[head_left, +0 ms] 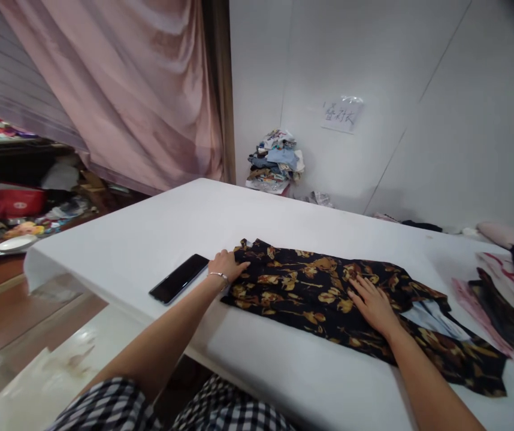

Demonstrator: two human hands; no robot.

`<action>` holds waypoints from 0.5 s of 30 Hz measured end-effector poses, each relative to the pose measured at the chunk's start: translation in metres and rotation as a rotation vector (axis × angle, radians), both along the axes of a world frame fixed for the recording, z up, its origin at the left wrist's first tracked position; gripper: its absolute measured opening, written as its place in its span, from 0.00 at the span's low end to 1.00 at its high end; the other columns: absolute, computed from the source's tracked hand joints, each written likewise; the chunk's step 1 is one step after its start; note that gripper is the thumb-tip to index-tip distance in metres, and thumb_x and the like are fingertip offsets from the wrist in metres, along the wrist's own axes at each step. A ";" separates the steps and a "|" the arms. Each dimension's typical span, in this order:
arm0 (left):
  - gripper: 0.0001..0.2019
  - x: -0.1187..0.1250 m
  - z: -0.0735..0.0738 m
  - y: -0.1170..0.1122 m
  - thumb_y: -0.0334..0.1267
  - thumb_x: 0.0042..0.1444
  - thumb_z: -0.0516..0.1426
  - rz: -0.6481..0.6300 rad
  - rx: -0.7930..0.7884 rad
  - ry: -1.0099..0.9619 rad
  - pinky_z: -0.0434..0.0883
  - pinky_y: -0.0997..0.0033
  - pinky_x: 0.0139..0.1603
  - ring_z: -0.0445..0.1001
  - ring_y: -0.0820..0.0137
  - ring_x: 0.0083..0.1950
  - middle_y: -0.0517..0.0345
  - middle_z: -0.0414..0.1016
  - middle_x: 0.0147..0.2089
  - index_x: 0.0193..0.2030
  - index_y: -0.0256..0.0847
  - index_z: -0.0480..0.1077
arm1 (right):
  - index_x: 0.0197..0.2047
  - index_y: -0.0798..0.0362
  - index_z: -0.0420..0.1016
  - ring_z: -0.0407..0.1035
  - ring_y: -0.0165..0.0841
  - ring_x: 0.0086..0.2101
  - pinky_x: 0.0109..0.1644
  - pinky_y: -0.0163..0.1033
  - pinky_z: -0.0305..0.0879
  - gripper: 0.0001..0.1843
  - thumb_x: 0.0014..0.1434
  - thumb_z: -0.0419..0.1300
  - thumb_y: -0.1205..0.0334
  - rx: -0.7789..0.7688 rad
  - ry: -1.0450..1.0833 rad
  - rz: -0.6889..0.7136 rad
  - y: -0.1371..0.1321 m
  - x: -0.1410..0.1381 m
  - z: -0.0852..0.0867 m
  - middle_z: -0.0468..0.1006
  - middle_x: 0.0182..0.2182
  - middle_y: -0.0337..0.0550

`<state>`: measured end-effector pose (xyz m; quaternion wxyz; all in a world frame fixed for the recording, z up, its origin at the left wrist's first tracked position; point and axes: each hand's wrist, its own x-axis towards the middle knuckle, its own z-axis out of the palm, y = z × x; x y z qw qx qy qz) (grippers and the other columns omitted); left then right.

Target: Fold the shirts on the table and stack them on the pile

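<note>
A black shirt (302, 287) with a gold and brown floral print lies long and flattened across the white table (149, 233), a pale patch showing near its right end. My left hand (226, 267), wearing a bracelet, rests at the shirt's left edge. Its thumb stretches apart over the fabric and its fingers are slightly bent, fingertips partly hidden. My right hand (372, 306) lies flat on the right half of the shirt, fingers spread. Just left of my left hand is a dark phone (180, 279), lying flat.
More garments (508, 287) lie at the table's right end. Behind the table, a clothes pile (277, 157) stands against the white wall, which bears a paper sign (342, 114). A pink curtain (149, 78) hangs at left, beside a cluttered area with a red bag (11, 202).
</note>
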<state>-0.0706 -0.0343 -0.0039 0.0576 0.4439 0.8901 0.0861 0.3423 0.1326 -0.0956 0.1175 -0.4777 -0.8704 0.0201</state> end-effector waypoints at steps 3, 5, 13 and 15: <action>0.27 0.010 -0.002 0.011 0.53 0.54 0.55 0.002 -0.017 -0.043 0.69 0.56 0.48 0.73 0.50 0.51 0.34 0.69 0.54 0.54 0.35 0.67 | 0.62 0.44 0.65 0.52 0.42 0.64 0.65 0.56 0.50 0.27 0.63 0.45 0.48 -0.004 0.018 -0.005 -0.002 -0.003 0.002 0.60 0.65 0.44; 0.25 0.015 -0.004 0.018 0.47 0.54 0.57 -0.002 -0.027 -0.067 0.70 0.59 0.48 0.74 0.54 0.50 0.36 0.70 0.54 0.55 0.35 0.65 | 0.63 0.44 0.64 0.53 0.42 0.64 0.65 0.56 0.50 0.27 0.63 0.45 0.47 -0.014 0.036 -0.012 -0.002 -0.004 0.003 0.61 0.64 0.44; 0.15 0.020 0.002 0.034 0.44 0.60 0.56 -0.004 -0.073 -0.087 0.73 0.59 0.46 0.74 0.66 0.46 0.52 0.73 0.47 0.50 0.37 0.69 | 0.63 0.45 0.65 0.54 0.42 0.64 0.65 0.57 0.49 0.27 0.64 0.46 0.48 -0.060 0.098 0.002 -0.005 -0.010 0.010 0.61 0.64 0.45; 0.15 0.023 0.015 0.035 0.42 0.60 0.56 -0.031 -0.054 -0.060 0.74 0.60 0.46 0.74 0.65 0.46 0.51 0.74 0.47 0.50 0.36 0.69 | 0.63 0.46 0.64 0.53 0.42 0.64 0.65 0.56 0.49 0.27 0.64 0.47 0.48 -0.080 0.130 0.012 -0.007 -0.010 0.012 0.61 0.64 0.46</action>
